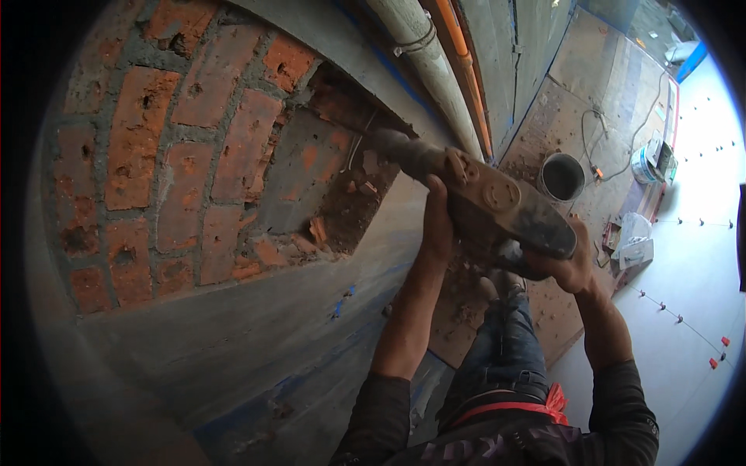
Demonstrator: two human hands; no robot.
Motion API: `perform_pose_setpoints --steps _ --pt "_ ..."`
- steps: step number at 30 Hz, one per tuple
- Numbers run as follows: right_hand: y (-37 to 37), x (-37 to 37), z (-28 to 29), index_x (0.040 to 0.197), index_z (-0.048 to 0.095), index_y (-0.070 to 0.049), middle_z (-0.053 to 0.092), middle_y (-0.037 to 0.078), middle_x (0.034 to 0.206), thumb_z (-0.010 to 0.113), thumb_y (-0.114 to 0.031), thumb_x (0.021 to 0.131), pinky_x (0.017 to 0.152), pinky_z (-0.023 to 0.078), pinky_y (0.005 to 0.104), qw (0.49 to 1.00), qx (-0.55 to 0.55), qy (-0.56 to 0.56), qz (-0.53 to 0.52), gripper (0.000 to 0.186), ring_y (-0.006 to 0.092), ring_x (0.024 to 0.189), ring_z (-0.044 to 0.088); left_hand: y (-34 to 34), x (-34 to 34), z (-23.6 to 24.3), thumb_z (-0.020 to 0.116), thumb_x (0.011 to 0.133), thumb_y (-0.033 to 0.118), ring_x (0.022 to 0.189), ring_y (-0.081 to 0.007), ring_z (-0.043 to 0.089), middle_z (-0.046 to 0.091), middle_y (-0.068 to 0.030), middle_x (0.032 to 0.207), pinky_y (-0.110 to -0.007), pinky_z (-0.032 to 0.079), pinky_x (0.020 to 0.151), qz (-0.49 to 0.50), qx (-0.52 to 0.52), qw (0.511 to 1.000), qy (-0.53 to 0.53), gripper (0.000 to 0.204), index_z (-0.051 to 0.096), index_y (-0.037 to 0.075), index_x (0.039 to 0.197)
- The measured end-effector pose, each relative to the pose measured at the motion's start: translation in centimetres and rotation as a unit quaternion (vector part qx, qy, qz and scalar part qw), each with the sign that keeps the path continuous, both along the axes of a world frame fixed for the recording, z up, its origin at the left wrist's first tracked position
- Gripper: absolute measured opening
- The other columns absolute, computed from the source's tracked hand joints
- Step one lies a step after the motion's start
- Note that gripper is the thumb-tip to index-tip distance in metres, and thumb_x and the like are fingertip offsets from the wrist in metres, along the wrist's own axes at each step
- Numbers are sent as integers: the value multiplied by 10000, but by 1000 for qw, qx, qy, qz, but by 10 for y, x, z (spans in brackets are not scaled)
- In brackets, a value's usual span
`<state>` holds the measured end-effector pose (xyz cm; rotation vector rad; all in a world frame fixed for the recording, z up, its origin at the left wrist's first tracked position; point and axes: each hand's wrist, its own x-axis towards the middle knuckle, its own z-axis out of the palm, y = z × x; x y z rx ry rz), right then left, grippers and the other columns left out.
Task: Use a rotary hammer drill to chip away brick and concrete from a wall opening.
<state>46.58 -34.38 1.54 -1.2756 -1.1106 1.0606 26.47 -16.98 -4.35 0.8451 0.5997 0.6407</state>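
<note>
A dust-covered rotary hammer (505,202) is held up across the middle of the view, its nose pointing left into a recess (350,202) broken into the brick wall (179,155). My left hand (437,221) is closed under its front part, the thumb against the side and the other fingers hidden. At the back, my right hand (573,262) wraps round the rear handle. The bit reaches into the recess, but its tip is hard to make out. Broken brick pieces (318,229) lie on the lower ledge of the recess.
A pale pipe (435,70) and an orange pipe (458,46) run along the wall beside the recess. On the dusty boards stand a dark bucket (561,177) and a white bucket (646,165). A cable (622,167) winds nearby. White tiles with spacers (691,256) lie to the right.
</note>
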Motion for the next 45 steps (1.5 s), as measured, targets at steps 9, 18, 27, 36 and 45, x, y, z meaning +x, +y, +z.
perform_pose_setpoints --steps 9,18,27,36,45 --pt "99 -10 73 1087 790 37 822 89 913 885 -221 900 761 613 327 996 -31 -68 49 333 111 828 758 77 18 35 293 1007 921 1492 -280 523 522 -101 1592 -458 461 1252 84 27 993 -77 1029 383 148 1680" --pt "162 4 150 1239 793 12 810 58 948 877 -138 877 752 607 282 964 65 -256 14 401 97 815 742 117 52 100 299 996 930 1503 -299 515 479 -132 1650 -458 453 1258 116 69 950 -283 1068 357 126 1696" --pt "96 -24 115 1091 814 3 807 79 922 889 -243 902 789 598 309 976 -90 -190 53 318 123 840 750 76 20 41 345 1002 924 1402 -265 603 562 -75 1544 -464 529 1181 139 -60 968 -201 1001 438 153 1632" --pt "19 -48 28 1078 782 37 797 158 950 858 -128 843 769 594 355 998 -23 -55 -13 296 208 836 784 9 -19 3 340 1049 866 1385 -287 623 585 -149 1535 -457 546 1161 42 -86 994 -58 980 415 92 1647" --pt "91 -62 52 968 744 26 769 200 928 873 -146 798 719 612 401 991 63 -113 -41 274 289 801 798 100 -28 -2 360 1050 864 1437 -337 568 549 -190 1550 -498 521 1187 89 -113 983 -111 967 463 91 1622"
